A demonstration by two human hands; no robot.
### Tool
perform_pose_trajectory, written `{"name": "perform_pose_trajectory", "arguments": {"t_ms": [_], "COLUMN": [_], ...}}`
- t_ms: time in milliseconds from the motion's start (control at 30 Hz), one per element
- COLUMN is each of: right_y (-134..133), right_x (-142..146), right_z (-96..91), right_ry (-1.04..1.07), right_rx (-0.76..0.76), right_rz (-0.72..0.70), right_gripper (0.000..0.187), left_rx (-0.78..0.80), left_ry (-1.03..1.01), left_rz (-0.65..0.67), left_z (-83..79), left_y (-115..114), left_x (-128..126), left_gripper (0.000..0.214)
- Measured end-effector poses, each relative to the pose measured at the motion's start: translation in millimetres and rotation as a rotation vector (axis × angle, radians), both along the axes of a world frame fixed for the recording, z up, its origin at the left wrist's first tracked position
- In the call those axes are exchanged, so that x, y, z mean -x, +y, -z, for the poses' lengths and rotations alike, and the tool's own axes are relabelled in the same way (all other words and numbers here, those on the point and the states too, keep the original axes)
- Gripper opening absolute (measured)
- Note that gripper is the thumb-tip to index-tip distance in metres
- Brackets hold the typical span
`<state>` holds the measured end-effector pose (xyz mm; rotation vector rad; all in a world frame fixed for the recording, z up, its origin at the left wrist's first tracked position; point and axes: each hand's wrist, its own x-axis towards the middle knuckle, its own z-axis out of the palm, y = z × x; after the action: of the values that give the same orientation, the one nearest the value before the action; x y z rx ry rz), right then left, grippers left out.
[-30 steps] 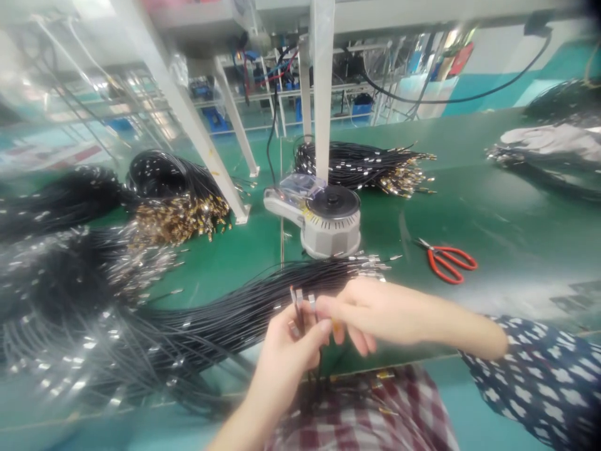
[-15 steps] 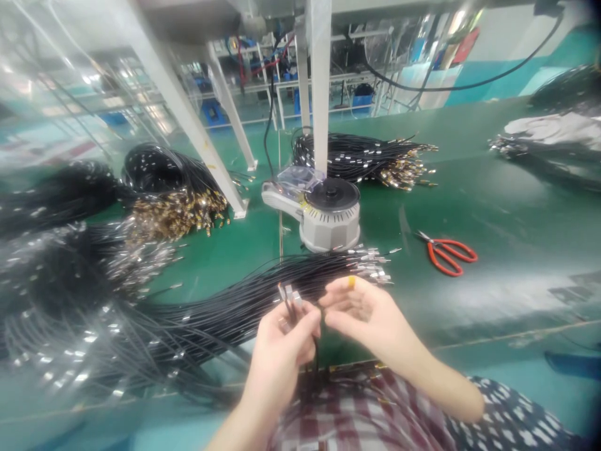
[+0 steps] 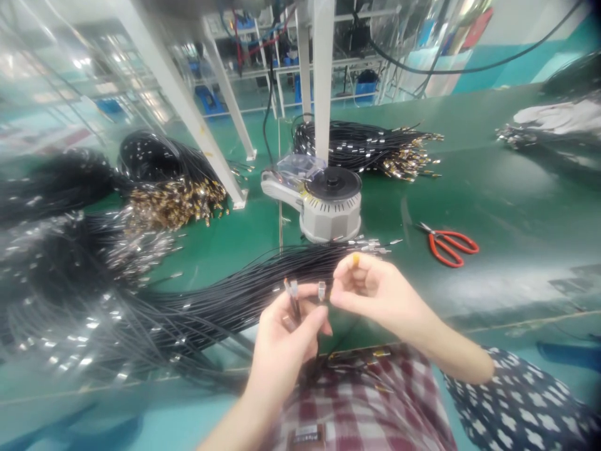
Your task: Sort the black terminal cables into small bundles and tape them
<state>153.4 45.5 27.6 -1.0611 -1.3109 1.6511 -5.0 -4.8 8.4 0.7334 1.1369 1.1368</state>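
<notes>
One metal end [image 3: 322, 290] now stands apart at the fingertips of the left hand [image 3: 286, 335], above the near edge of the counter [image 3: 493, 269]; half a second ago the ends showed bunched. The left fingers still pinch the cables [image 3: 295, 309], so one seems singled out. The right hand [image 3: 378, 287] has curled its fingers just beside it; whether they pinch anything, I cannot tell.

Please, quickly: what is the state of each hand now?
Left hand: closed, holding black cables.
Right hand: partly curled; whether it holds anything cannot be told.
</notes>
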Motion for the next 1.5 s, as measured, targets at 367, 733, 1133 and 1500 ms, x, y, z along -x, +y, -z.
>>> {"name": "perform_pose_trajectory", "arguments": {"t_ms": [367,733,1133,1500], "right_y": [2.0,2.9,2.9,5.5], "right_x": [0.1,2.3,4.2,2.0], "right_z": [-6.0,-8.1,-11.5,-4.8], "right_ry": [-0.026,-0.063,-0.156,0.006], "right_rx": [-0.006,-0.011,-0.045,0.060], "right_rz": [-0.048,-0.039,-0.048,-0.072], "right_gripper": [0.023,0.021,0.022,0.031], "left_rx": [-0.013,-0.045,-0.062,-0.032], "left_ry": [0.040,0.058,0.105,0.017], "left_rz": [0.006,0.035,0.005,-0.051], "left_z": [-0.1,1.5,3.1,0.4], "left_y": [-4.8,-7.2,-7.0,-0.6], "left_x": [0.6,1.9,0.0,-2.0], "left_gripper": [0.033,0.026,0.027,0.022]}}
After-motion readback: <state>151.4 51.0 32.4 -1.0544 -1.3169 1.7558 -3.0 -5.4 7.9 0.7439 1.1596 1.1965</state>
